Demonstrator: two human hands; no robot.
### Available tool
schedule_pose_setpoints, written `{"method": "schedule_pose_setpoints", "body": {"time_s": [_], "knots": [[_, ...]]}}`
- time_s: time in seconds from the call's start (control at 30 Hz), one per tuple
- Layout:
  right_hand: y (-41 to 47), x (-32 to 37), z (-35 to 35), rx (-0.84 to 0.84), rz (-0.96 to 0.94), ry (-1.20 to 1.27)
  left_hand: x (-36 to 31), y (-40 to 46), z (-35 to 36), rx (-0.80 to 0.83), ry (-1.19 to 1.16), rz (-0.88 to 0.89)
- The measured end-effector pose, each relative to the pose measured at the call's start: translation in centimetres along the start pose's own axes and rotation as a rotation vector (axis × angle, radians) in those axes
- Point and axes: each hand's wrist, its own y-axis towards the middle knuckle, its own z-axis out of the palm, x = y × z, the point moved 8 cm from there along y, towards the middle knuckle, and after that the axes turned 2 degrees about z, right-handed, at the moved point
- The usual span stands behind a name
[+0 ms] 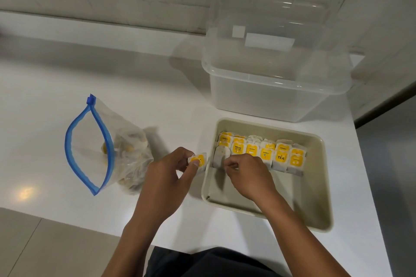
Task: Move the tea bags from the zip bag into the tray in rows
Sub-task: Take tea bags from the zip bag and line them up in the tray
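Fingers (194, 162) of my left hand (166, 177) pinch one tea bag (198, 161) just outside the tray's left wall; my right hand (244, 175) curls inside the tray (324, 186), apparently pinching the leftmost bag of the front row, though I cannot tell for certain. Two rows of tea bags (261, 150) lie along the tray's far side; its near half remains unfilled. Readable tags: "TEA", "RELAX", "MOMENT". Progress, by my estimate: under halfway, since the zip bag (126, 155), open toward the tabletop's (67, 78) left edge, holds more bags. An empty clear tub (276, 94) stands behind the tray.
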Motion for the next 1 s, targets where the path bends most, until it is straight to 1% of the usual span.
{"method": "schedule_pose_setpoints", "body": {"time_s": [0.1, 0.2, 0.23, 0.3, 0.37, 0.4, 0.47, 0.53, 0.6, 0.7, 0.77, 0.87, 1.0], "knots": [[-0.5, -0.1, -0.8, 0.014, -0.010, 0.111, -0.9, 0.2, 0.2, 0.014, -0.026, 0.011], [-1.3, 0.2, -3.2, -0.044, -0.040, 0.276, -2.9, 1.2, 0.8, 0.039, -0.023, 0.076], [-1.8, 0.5, -4.1, -0.041, -0.064, 0.350, -3.6, 1.6, 1.0, 0.052, -0.014, 0.102], [-3.0, 1.7, -5.4, 0.049, -0.150, 0.517, -4.8, 2.4, 1.5, 0.091, 0.013, 0.157], [-3.9, 2.4, -6.2, 0.129, -0.234, 0.599, -5.6, 3.0, 2.3, 0.161, 0.018, 0.195], [-4.1, 2.4, -6.5, 0.135, -0.250, 0.619, -5.9, 3.2, 2.8, 0.200, 0.000, 0.205], [-3.8, 1.5, -6.5, 0.110, -0.224, 0.643, -5.8, 3.3, 3.9, 0.268, -0.054, 0.203], [-3.2, 0.1, -6.1, 0.052, -0.184, 0.586, -5.3, 3.4, 4.4, 0.254, -0.020, 0.230], [-2.2, -1.5, -5.5, -0.011, -0.134, 0.425, -4.1, 3.3, 4.2, 0.173, 0.056, 0.244], [-1.2, -3.3, -4.1, -0.008, -0.025, 0.254, -2.0, 2.5, 3.3, 0.063, 0.092, 0.152], [-0.7, -3.8, -3.0, 0.033, 0.042, 0.226, -0.7, 1.9, 3.2, 0.045, 0.104, 0.087], [-0.1, -3.7, -1.8, 0.069, 0.100, 0.223, 0.5, 1.4, 3.6, 0.066, 0.096, 0.028], [0.7, -3.9, -1.2, 0.025, 0.167, 0.204, 0.5, 1.1, 4.1, 0.087, 0.071, -0.002]]}}
